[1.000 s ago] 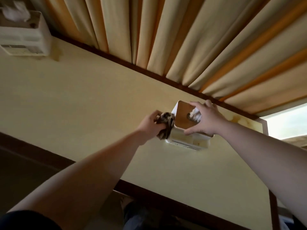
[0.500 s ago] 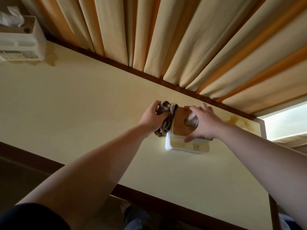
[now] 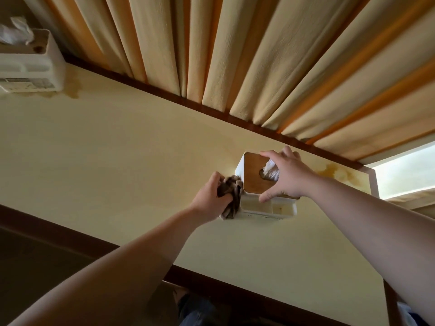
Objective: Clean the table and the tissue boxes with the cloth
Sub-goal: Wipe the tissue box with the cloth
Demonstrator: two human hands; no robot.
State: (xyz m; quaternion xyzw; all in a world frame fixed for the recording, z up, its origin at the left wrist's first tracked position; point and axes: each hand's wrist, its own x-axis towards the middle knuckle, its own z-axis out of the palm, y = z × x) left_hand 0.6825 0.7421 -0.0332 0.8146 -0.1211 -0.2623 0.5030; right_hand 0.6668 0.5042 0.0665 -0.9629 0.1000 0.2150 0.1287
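Curtain (image 3: 259, 55): cream and orange pleats, hanging along the far edge of the table
Table (image 3: 117, 161): pale yellow top with dark wood border; brownish stains near the far-right corner and under the far-left box
Far tissue box (image 3: 35, 67): white, far left corner, tissue sticking up, well apart from both hands; judged not in work now
Near tissue box (image 3: 266, 208): white body, wooden lid, tissue poking from the slot; standing right of centre, near the far edge
Right hand (image 3: 287, 175): spread over the lid, thumb on the near rim and fingers hooked over the far rim, gripping and steadying the box
Left hand (image 3: 209, 196): fist closed round the cloth, pressed to the left wall of the box
Cloth (image 3: 231, 196): dark, bunched, touching the left side of the box down to the table
Step in hand: wiping the left face of the near box
Next move, as judged: firm hold by the right hand, cloth carried round to the near face and lid; far box and stained table patches likely left to do
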